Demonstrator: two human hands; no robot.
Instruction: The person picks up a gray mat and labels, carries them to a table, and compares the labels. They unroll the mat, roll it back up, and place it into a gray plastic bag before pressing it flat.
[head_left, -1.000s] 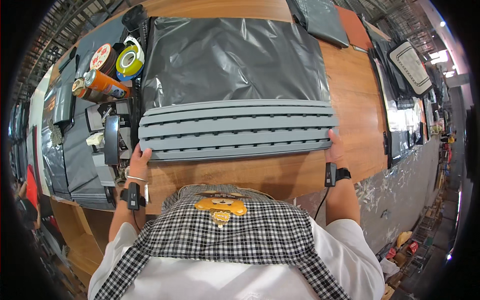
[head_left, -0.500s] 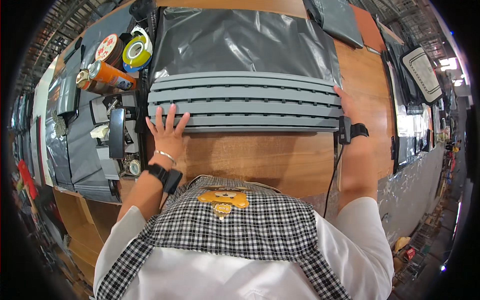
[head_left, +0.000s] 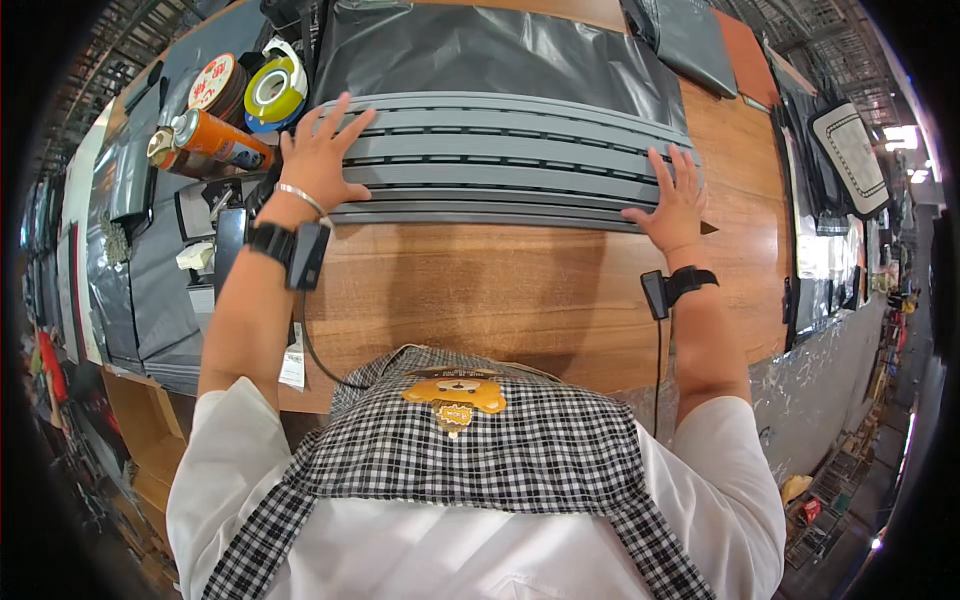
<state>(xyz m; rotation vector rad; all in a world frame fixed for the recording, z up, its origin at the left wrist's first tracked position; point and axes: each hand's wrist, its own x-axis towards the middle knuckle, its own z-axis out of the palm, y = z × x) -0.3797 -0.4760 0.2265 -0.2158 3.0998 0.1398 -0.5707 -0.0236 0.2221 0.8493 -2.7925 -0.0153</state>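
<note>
A long grey slatted plastic panel [head_left: 500, 148], possibly more than one stacked, lies crosswise on the wooden table. Its far part rests over a shiny black plastic sheet [head_left: 480, 48]. My left hand [head_left: 322, 160] lies on the panel's left end with the fingers spread and the thumb near the front edge. At the right end, my right hand [head_left: 672, 205] rests flat, fingers apart and pointing away from me. Neither hand wraps round the panel. A small dark pointed corner [head_left: 709, 228] shows beside the right wrist.
To the left stand an orange spray can [head_left: 220, 140], yellow-green tape rolls [head_left: 272, 92] and a round tin [head_left: 214, 82]. A dark phone-like slab [head_left: 232, 238] lies below them. Grey folded material [head_left: 690, 55] sits at the far right. Wooden tabletop [head_left: 480, 290] spans the front.
The grey panel has slid away from me, further over the black sheet. My left hand has moved forward with it. My right hand has shifted from the panel's right edge onto its top.
</note>
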